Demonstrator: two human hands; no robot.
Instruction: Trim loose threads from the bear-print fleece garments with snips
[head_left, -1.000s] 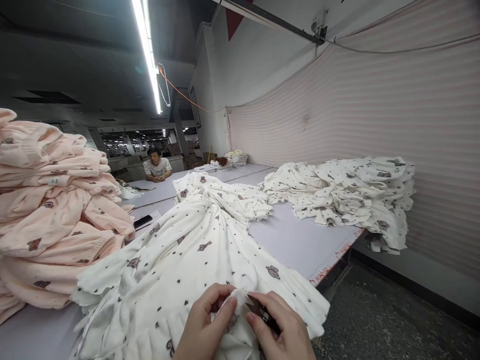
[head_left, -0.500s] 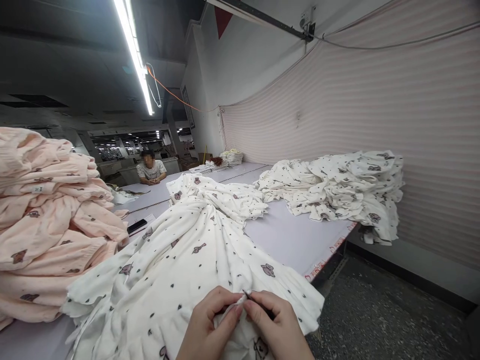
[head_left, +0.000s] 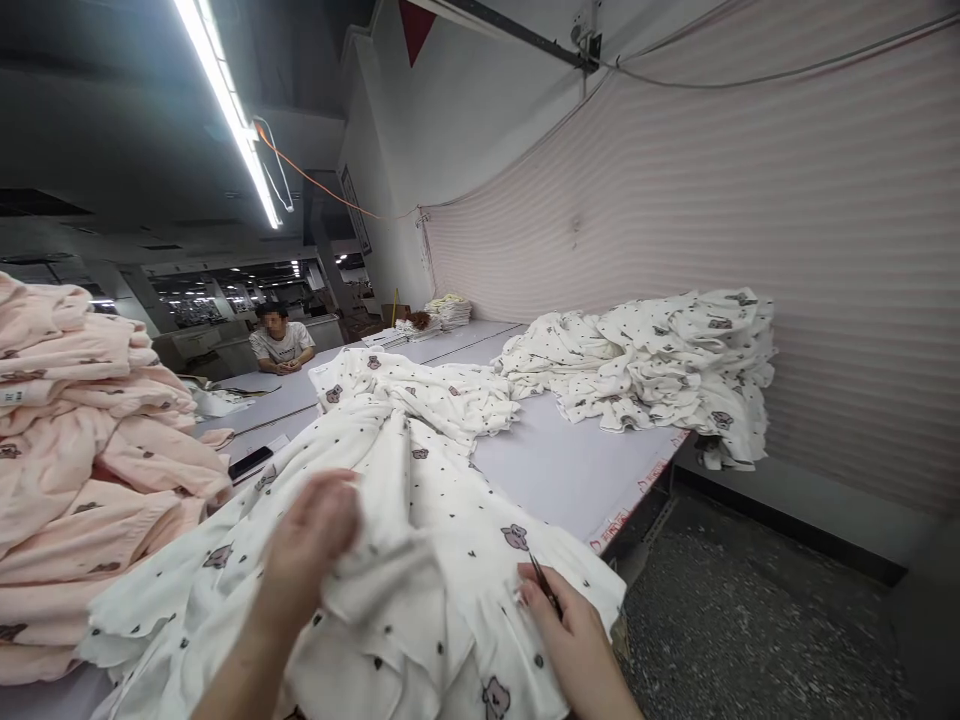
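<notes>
A white fleece dress (head_left: 420, 480), printed with bears and small dark dots, lies spread over the table toward me. Above its left middle is my left hand (head_left: 322, 530), with fingers smeared by motion, so I cannot make out whether they grip anything. The cloth below that hand is folded up and blurred. My right hand (head_left: 559, 615) is closed around small dark thread snips (head_left: 546, 585), their tip pointing up and away. Its thumb and fingers rest at the dress's gathered seam on the right side.
Pink printed garments (head_left: 97, 480) are heaped at left. More white garments (head_left: 660, 360) are piled at the table's (head_left: 570, 460) right, hanging over its edge. A phone (head_left: 250, 462) lies beside the pink heap. Across the table, a person (head_left: 281, 340) leans on their arms.
My hands, together at the dress's near part before, are now apart. The left went up and left, the right slightly right with the snips. The view has shifted a little to the right.
</notes>
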